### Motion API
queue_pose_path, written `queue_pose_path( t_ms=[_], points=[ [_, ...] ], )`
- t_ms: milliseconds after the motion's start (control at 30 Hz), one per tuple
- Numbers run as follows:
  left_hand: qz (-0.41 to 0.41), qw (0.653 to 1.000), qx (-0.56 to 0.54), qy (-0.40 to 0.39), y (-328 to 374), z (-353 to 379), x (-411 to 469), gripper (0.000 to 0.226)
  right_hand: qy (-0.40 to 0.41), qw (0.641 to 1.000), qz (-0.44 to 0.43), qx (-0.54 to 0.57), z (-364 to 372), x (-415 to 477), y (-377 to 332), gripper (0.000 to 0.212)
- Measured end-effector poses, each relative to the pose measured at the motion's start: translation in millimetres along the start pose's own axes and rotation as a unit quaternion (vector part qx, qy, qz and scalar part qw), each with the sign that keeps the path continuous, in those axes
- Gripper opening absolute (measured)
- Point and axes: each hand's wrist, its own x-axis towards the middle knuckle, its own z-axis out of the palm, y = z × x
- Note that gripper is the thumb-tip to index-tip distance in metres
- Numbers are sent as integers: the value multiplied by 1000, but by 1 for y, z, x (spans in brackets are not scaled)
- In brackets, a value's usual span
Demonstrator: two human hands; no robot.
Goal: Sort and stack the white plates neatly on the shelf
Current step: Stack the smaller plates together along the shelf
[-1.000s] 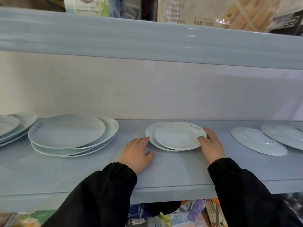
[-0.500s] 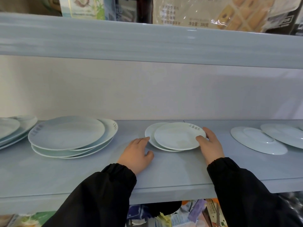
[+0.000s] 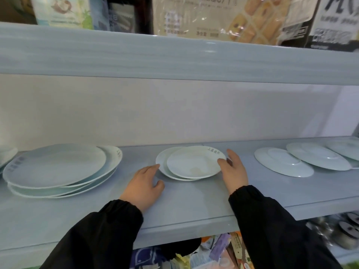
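Note:
Two small white plates lie in the middle of the grey shelf (image 3: 194,202). The top small plate (image 3: 194,162) sits shifted to the right over the lower small plate (image 3: 161,162). My left hand (image 3: 143,183) rests flat on the shelf, its fingertips at the lower plate's left rim. My right hand (image 3: 233,171) is at the top plate's right rim, thumb against the edge and fingers straight beside it. To the left lies an uneven stack of large white plates (image 3: 56,166).
More plates show at the far left edge (image 3: 5,154). Upside-down plates (image 3: 283,162) overlap at the right (image 3: 318,156). The upper shelf board (image 3: 174,55) hangs low overhead, with packaged goods (image 3: 213,18) on it. Packets (image 3: 219,251) fill the space below.
Both hands and the small plates keep their places. Only the view has shifted slightly.

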Motion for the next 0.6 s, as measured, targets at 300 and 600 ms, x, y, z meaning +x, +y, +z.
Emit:
queue_pose_path(
  t_ms=[300,600],
  points=[
    [69,996,-1,65,3,-9,-3,57,-16,988,-71,-140,-106,-7,24,60],
    [281,956,21,84,151,56,0,58,37,967,-81,-237,-247,23,41,67]
  ],
)
